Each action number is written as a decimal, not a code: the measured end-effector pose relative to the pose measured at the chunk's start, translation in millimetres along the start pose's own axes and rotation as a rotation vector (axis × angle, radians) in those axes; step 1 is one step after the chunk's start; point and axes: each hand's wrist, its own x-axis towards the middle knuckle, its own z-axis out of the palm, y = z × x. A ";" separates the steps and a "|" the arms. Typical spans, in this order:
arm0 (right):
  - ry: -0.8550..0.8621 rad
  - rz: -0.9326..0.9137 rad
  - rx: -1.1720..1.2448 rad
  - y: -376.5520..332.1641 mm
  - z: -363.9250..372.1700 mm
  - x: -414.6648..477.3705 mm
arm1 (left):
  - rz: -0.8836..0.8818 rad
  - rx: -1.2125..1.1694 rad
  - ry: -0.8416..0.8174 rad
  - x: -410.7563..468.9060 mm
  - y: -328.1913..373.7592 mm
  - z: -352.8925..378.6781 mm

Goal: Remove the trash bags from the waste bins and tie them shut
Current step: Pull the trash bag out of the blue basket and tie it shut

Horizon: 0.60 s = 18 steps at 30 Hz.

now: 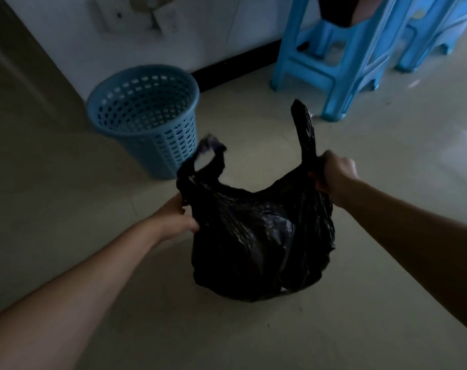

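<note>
Far left by the wall, an unlined blue waste bin [144, 121] stands on the floor [53, 196]. Nearer, mid-floor, the left hand [179, 217] grips the black trash bag [261, 236] below its left handle, and the right hand [331, 177] clutches the right handle. Blue stools [333, 62] stand far right.

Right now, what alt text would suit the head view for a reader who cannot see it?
The left hand and right hand grip the handles of a bulging black trash bag, not yet tied. Behind it stands a blue perforated waste bin with no liner, with blue plastic stools to its right.
</note>
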 end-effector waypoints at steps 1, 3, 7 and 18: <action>-0.006 -0.010 0.005 4.1 0.9 7.0 | 0.003 0.085 -0.076 9.7 -0.3 -0.6; -0.023 -0.033 -0.012 13.2 0.9 17.6 | 0.027 0.092 -0.200 20.9 8.6 -0.4; -0.067 -0.171 -0.031 29.6 -5.5 29.4 | 0.061 0.041 -0.203 30.5 32.1 11.6; -0.039 -0.366 -0.500 83.8 -13.2 -0.8 | 0.100 -0.678 0.500 -8.4 21.8 70.3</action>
